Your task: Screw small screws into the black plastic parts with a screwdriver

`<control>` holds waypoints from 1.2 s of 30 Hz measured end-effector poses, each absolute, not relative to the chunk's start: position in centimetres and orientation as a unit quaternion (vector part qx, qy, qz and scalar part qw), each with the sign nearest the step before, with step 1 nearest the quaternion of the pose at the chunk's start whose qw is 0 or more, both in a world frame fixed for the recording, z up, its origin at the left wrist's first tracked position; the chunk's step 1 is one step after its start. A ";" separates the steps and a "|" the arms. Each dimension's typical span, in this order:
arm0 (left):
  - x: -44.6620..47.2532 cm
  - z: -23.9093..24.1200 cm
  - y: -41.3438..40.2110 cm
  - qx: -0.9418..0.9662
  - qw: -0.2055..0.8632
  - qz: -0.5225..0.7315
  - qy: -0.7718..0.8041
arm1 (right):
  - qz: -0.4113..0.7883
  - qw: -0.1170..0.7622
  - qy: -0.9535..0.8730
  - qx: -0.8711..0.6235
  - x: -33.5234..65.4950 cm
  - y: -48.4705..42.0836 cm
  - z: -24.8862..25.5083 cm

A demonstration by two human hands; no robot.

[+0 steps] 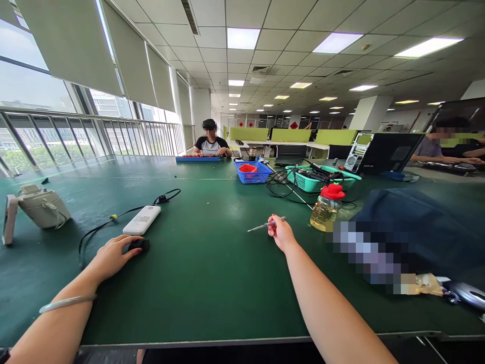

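My left hand (112, 257) is at the left of the green table, its thumb and fingers closed around a small black block-like object (141, 245) resting on the surface. Just beyond it lies a white power bank (142, 220), close to my fingertips. Over the middle of the table, my right hand (280, 232) grips a thin screwdriver (258, 228). The metal shaft points left and its tip touches nothing I can make out.
Behind the power bank runs a black cable (125, 212). A beige container (44, 206) stands at far left. To the right are a red-lidded bottle (326, 210) and a dark bag (413, 227). Blue (253, 177) and green baskets (303, 182) sit farther back; a person (210, 144) sits opposite.
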State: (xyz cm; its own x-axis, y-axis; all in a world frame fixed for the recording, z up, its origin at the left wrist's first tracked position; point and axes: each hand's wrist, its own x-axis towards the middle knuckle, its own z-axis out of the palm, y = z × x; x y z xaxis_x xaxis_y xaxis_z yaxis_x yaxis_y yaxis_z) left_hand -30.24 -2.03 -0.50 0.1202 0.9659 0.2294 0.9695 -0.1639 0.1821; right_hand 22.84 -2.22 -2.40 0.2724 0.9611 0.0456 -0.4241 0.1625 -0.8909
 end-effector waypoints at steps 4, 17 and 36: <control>-29.4 0.4 -2.5 -0.746 0.038 -0.190 -0.637 | 0.514 0.684 -0.321 -0.405 22.8 -2.1 -2.5; -6.0 6.1 -4.8 -0.922 0.012 -0.139 -0.361 | 0.671 0.546 -0.290 -0.410 25.8 -0.2 -1.1; -1.3 -0.8 0.7 -0.872 -0.113 -0.216 -0.424 | 0.512 0.553 -0.551 -0.360 15.8 -6.9 1.7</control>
State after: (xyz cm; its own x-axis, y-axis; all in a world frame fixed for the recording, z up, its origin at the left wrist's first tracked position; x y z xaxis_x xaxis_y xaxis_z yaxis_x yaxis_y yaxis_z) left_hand -1.35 0.68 -0.83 0.5470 0.7887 0.2807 0.6910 -0.6146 0.3805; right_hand 15.78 -6.90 1.70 -0.1301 0.9618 0.2409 -0.1700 0.2178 -0.9611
